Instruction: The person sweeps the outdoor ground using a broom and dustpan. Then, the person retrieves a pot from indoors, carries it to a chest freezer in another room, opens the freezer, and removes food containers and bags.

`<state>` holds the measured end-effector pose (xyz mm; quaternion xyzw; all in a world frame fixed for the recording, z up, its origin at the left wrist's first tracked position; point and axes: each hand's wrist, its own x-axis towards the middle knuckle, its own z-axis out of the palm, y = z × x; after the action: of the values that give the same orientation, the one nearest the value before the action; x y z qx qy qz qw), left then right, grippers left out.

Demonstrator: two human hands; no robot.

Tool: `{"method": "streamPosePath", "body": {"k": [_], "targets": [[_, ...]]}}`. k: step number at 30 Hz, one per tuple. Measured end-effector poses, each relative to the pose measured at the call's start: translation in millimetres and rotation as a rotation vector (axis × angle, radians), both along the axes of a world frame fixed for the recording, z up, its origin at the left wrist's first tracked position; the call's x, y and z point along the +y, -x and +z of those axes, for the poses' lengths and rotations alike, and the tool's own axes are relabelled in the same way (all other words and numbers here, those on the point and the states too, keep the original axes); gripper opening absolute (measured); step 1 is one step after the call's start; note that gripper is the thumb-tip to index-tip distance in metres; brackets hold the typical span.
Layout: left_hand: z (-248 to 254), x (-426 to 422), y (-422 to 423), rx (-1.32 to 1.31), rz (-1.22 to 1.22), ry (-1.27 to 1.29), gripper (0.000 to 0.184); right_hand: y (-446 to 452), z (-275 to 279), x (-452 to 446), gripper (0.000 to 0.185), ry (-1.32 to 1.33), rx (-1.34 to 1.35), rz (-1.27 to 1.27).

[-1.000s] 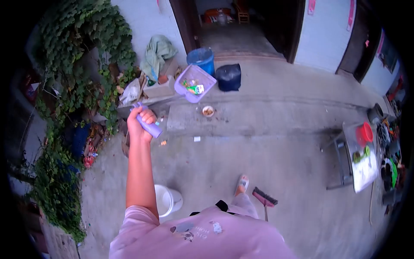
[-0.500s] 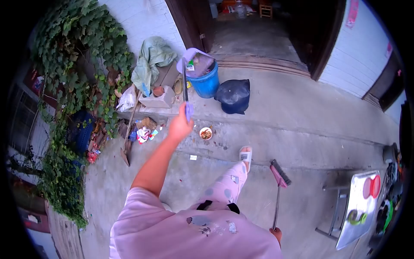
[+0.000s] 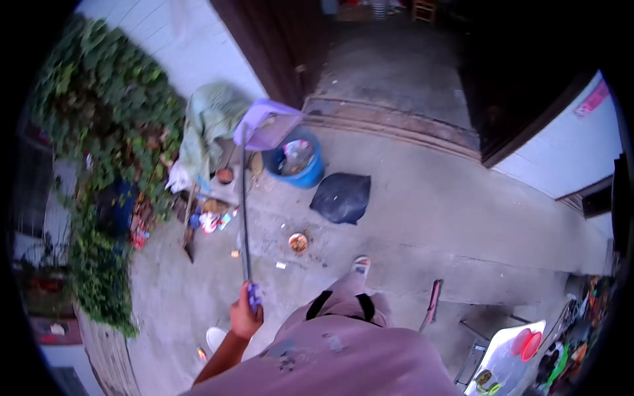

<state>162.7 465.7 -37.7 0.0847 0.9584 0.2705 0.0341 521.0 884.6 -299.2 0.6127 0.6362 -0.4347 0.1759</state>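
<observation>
My left hand (image 3: 246, 317) is closed on the purple grip of a long-handled dustpan. The dark handle runs upward to the purple pan (image 3: 267, 125), which is tilted over the left rim of a blue bucket (image 3: 312, 173) with rubbish inside. My right hand is out of view; only the head of a pink broom (image 3: 432, 301) and part of its handle show at the lower right. A black bag (image 3: 343, 197) lies beside the bucket. On the concrete below it stands a bowl with food scraps (image 3: 298, 243).
A doorway with a raised sill (image 3: 396, 125) lies ahead. Vines (image 3: 99, 99) and scattered litter (image 3: 210, 221) line the left side. At the lower right stands a metal table (image 3: 505, 356) with red and green items. A white bucket (image 3: 214, 338) is partly visible near my left arm.
The view has moved closer to the doorway and bucket. The dustpan has moved from above the step to the bucket's rim, and its litter is no longer clearly visible. My right hand has left view.
</observation>
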Motion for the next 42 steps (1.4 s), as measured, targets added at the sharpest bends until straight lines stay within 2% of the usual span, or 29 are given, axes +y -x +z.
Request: {"method": "streamPosePath", "body": {"k": [1,4,6,8,10,11,14,16,18,19,22,24,26,28,31,34,38,40,41,42], "targets": [[15,11,10,0.003,0.055,-0.015,0.066,24,9,12,0.017,0.050,0.052,-0.128],[54,62,47,-0.034,0.153,-0.202,0.063,86,33,51,0.019,0.314,0.299,-0.752],[53,92,75,0.030,0.122,-0.309,0.063,120,43,80,0.022,0.436,0.445,-1.038],[55,128,105,0.079,0.100,-0.412,0.062,170,77,111,0.022,0.470,0.524,-1.186],[64,176,140,-0.182,0.292,-0.883,0.061,220,112,144,0.022,0.490,0.595,-1.317],[70,206,161,-0.168,0.327,-0.933,0.060,240,120,163,0.022,0.484,0.599,-1.322],[68,269,223,-0.306,0.386,-1.098,0.061,296,132,218,0.021,0.531,0.590,-1.329],[66,314,269,-0.319,0.379,-1.118,0.057,330,138,250,0.019,0.554,0.556,-1.196],[72,363,318,-0.354,0.451,-1.259,0.022,362,143,275,0.018,0.563,0.550,-1.215],[71,382,334,-0.379,0.472,-1.270,0.016,379,149,284,0.021,0.538,0.460,-1.129],[88,430,373,-0.493,0.555,-1.308,0.024,433,189,325,0.031,0.505,0.253,-0.834],[117,464,397,-0.535,0.613,-1.276,0.023,461,199,363,0.033,0.559,0.274,-0.721],[143,488,419,-0.530,0.662,-1.234,0.015,495,220,401,0.028,0.670,0.217,-0.678],[154,502,438,-0.575,0.660,-1.265,0.020,537,248,430,0.020,0.680,0.264,-0.644],[169,519,464,-0.553,0.666,-1.303,0.018,581,259,467,0.020,0.680,0.266,-0.527],[169,525,493,-0.509,0.674,-1.347,0.017,629,271,493,0.020,0.672,0.298,-0.401],[163,545,540,-0.440,0.754,-1.392,0.015,699,286,518,0.021,0.557,0.190,-0.134],[143,549,572,-0.430,0.745,-1.380,0.010,732,282,534,0.021,0.541,0.247,-0.112],[127,549,588,-0.427,0.731,-1.344,0.011,749,282,546,0.021,0.612,0.287,-0.161],[116,553,611,-0.422,0.713,-1.310,0.013,774,285,553,0.021,0.557,0.274,-0.158]]}}
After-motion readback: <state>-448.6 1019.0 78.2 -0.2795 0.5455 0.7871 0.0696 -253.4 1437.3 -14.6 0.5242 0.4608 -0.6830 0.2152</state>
